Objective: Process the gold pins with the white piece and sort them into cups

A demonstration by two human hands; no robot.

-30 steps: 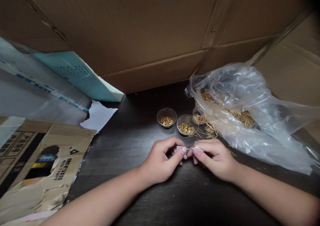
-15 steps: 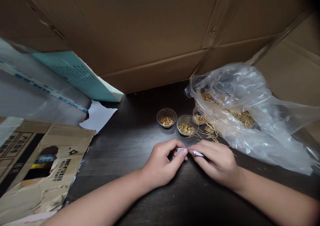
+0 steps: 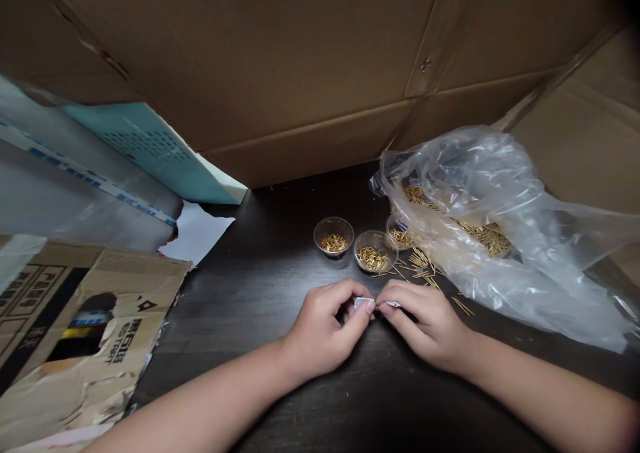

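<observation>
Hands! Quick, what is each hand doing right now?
Left hand: closed, pinching a small white paper scrap.
Right hand: closed, pinching white paper too; cannot tell if it is the same piece.

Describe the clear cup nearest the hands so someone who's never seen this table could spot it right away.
On the dark table, find the crumpled plastic bag at right. Just left of it stand three clear cups of gold pins. Yours is the one nearest the hands, with loose pins lying right beside it.
</observation>
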